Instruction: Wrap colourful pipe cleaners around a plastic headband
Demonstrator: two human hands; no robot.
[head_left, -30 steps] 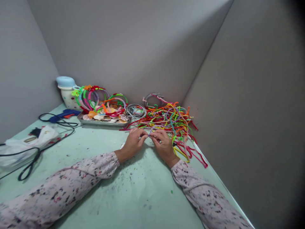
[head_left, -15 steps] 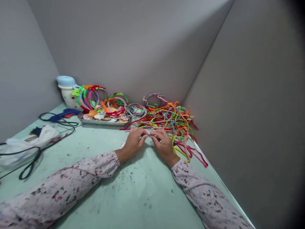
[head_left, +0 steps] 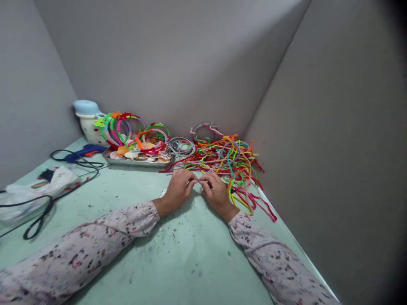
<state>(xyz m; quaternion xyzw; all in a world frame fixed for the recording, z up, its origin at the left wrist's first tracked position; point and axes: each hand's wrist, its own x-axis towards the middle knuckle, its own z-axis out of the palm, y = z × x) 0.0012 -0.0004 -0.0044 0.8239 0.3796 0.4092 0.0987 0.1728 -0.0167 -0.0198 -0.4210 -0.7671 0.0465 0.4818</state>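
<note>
Between my fingertips is a short purple pipe cleaner [head_left: 199, 181], mostly hidden by the fingers. My left hand [head_left: 179, 189] pinches one side of it with thumb and forefinger closed. From the other side my right hand [head_left: 217, 194] pinches it too, and the two sets of fingertips almost meet. Just behind and to the right of the hands lies a tangled heap of colourful pipe cleaners [head_left: 219, 159]. A small white object [head_left: 163, 192] shows partly behind my left wrist; its kind is hidden.
A metal tray [head_left: 136, 163] holds shells and fuzzy headbands [head_left: 122, 129]. Beside it sits a coil of grey wire [head_left: 182, 147]. At left are a white cup with a blue lid [head_left: 90, 123], a blue tool [head_left: 82, 152], a black cable [head_left: 51, 207] and a plastic bag [head_left: 32, 192]. Grey walls enclose the table.
My right fingertips have drawn slightly closer to the left ones on the purple pipe cleaner, and less of it shows. The view has shifted a little.
</note>
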